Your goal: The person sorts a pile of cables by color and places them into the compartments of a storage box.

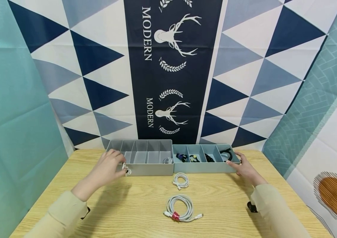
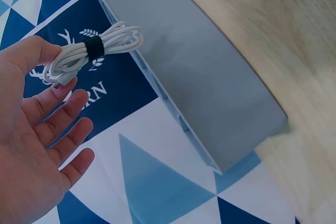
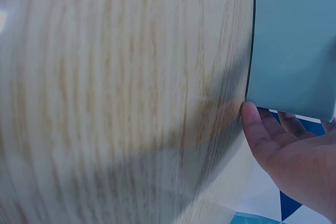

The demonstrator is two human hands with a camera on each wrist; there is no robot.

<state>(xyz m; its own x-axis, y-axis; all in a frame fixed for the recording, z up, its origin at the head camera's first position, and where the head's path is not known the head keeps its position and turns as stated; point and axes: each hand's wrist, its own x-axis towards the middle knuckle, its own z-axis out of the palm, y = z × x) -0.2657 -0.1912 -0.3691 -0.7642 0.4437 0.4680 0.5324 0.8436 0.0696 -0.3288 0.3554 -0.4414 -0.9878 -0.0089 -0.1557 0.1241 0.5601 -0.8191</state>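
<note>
In the left wrist view, my left hand (image 2: 39, 129) pinches a coiled white cable (image 2: 113, 43) between thumb and index finger, the other fingers loosely bent. A black strap binds this coil. That hand is in front of the left part of a grey divided box (image 1: 150, 170), near its rim. At the right end of a blue divided box (image 1: 204, 168), my right hand (image 1: 247, 170) grips the corner, thumb against the front wall and fingers round the end. Bundled dark cables (image 1: 209, 158) lie in the blue box's compartments.
A light cable (image 1: 167, 160) lies in the grey box's rightmost compartment. On the wooden table (image 1: 144, 211) are a small white cable coil (image 1: 181, 180) and a larger one (image 1: 190, 207) with a red strap. A patterned cloth (image 1: 168, 82) hangs behind the boxes.
</note>
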